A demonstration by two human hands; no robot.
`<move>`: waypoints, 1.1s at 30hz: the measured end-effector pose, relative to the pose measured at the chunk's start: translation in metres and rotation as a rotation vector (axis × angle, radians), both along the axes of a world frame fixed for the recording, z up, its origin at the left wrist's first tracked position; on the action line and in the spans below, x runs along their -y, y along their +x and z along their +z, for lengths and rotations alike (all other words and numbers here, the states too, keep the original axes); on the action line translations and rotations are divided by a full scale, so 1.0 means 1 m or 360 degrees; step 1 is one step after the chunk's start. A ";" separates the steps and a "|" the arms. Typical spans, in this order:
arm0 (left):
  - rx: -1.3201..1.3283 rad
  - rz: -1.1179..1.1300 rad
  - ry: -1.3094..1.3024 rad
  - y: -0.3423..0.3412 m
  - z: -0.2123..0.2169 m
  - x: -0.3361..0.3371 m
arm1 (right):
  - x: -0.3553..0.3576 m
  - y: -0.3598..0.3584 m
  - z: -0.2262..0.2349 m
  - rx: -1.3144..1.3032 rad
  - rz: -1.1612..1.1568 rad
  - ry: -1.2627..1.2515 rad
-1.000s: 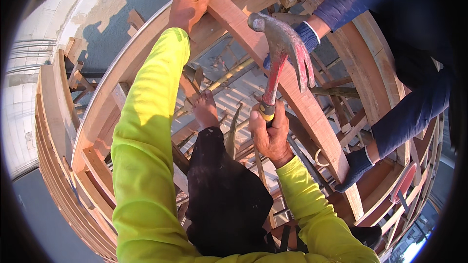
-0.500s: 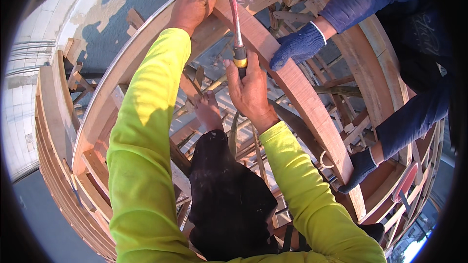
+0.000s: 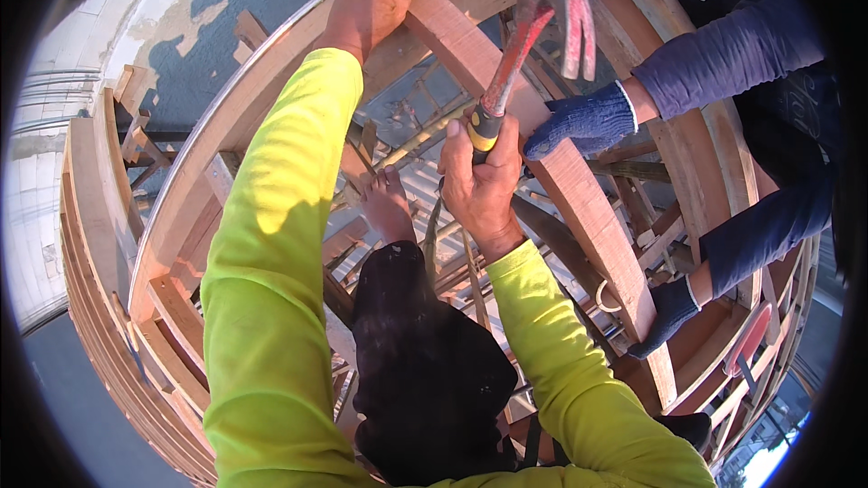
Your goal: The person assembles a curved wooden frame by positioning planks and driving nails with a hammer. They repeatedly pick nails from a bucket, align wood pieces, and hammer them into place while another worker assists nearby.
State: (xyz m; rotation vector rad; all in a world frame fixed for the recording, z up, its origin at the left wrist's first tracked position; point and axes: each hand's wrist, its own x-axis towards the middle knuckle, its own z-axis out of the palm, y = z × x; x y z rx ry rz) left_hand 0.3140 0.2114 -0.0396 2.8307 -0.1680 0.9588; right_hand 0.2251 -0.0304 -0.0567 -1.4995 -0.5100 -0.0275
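Head view: hammer raised over the plank joint

Head view. The right hand [image 3: 484, 182] has its fingers clenched around the grip of the claw hammer [image 3: 529, 27]. The hammer's long axis runs up and away from the hand, with the head raised above the wooden plank [image 3: 579, 189]. The left hand [image 3: 372, 1] is closer to the plank's far end, fingers clamped over it where it meets the curved wooden rim [image 3: 217, 144]. The hammer head lies just to the right of that hand. A co-worker's blue-gloved hand [image 3: 583, 119] presses on the plank mid-length.
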 end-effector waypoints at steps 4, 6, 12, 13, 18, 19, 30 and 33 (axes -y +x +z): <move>0.0057 -0.0069 -0.0147 0.005 0.000 0.004 | -0.016 0.002 -0.024 -0.0060 -0.0083 0.0120; 0.0014 -0.0029 -0.0191 -0.002 -0.002 0.002 | -0.012 0.009 -0.026 -0.0153 0.0083 -0.0428; 0.0042 0.0009 -0.0146 0.003 -0.010 0.009 | -0.019 -0.009 -0.035 -0.0173 -0.0140 0.0269; 0.0047 0.0024 -0.0117 0.001 -0.008 0.008 | -0.027 -0.008 -0.042 -0.0140 -0.0180 0.0413; -0.0101 0.0234 -0.0169 -0.037 0.015 0.009 | -0.021 -0.014 -0.020 -0.0531 0.0141 -0.0092; -0.0186 0.0291 -0.0258 -0.052 0.021 0.014 | -0.014 -0.022 -0.018 -0.0450 0.0035 0.0039; -0.0573 0.1250 0.0040 -0.276 -0.007 -0.049 | -0.031 -0.022 -0.027 -0.0365 0.0113 0.0031; -0.0611 0.1268 0.0027 -0.281 -0.010 -0.048 | -0.034 -0.029 -0.003 -0.0184 -0.0116 0.0762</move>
